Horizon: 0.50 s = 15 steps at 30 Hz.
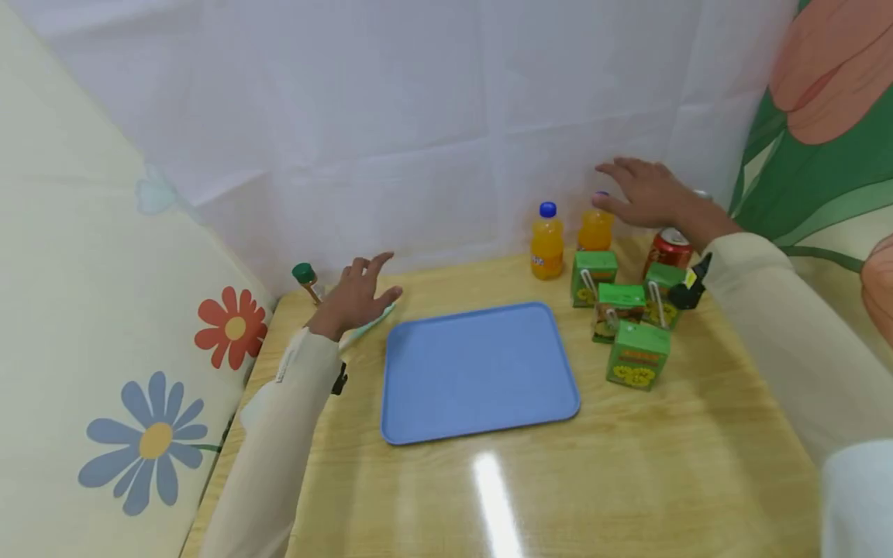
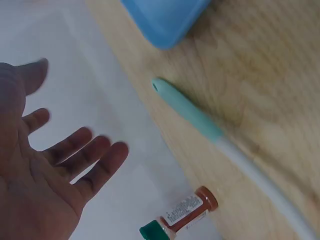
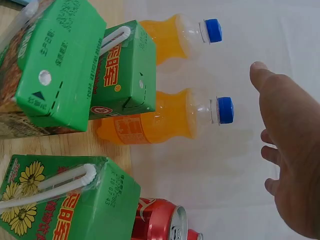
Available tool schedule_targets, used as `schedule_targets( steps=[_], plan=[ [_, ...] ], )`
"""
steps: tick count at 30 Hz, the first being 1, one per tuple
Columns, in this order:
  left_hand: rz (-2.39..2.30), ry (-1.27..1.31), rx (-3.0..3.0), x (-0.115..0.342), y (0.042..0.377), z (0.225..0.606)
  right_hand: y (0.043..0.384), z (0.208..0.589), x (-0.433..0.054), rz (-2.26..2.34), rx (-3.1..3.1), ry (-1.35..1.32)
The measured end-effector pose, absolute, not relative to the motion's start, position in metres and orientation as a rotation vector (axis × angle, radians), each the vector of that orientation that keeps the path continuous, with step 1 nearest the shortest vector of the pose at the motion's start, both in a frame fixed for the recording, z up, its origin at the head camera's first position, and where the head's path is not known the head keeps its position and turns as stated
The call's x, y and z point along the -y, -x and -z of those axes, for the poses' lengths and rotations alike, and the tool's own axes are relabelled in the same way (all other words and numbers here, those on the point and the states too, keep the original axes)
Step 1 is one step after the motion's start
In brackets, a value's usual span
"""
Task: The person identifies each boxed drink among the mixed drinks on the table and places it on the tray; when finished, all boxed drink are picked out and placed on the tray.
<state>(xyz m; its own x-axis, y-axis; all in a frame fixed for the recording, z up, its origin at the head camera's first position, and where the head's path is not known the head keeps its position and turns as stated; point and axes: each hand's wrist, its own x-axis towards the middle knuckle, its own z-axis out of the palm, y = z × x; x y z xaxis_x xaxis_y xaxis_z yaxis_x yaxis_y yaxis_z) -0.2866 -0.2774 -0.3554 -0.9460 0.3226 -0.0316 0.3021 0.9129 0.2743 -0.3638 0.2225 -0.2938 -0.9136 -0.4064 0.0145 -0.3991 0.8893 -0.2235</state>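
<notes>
My left hand (image 1: 357, 296) hovers at the table's left, fingers spread and holding nothing. Below it lies a stick-like tool with a mint-green handle (image 2: 185, 107) and a pale shaft; its far end is cut off. Close by stands a spice jar (image 2: 187, 212) with a green cap. At the back right, my right hand (image 1: 645, 190) is raised above two orange soda bottles with blue caps, the nearer bottle (image 1: 547, 244) standing left of the other bottle (image 3: 165, 120). No thing is in its fingers. Green drink cartons (image 1: 638, 355) with straws and a red soda can (image 1: 668, 252) stand beneath that arm.
A blue tray (image 1: 477, 372) lies flat mid-table. Behind the table hangs a white cloth (image 1: 391, 139). A flower-patterned wall (image 1: 105, 310) borders the left side, and large printed flowers cover the right. A second can's edge shows behind the red one.
</notes>
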Motion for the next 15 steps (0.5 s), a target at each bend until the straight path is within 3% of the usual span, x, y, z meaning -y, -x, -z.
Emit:
schedule_targets(
  steps=[15],
  plan=[
    [-0.829, -0.26, -2.556, 0.291, 0.229, 0.395, 0.343, 0.293, -0.23, 0.42, -3.077, 0.82]
  ],
)
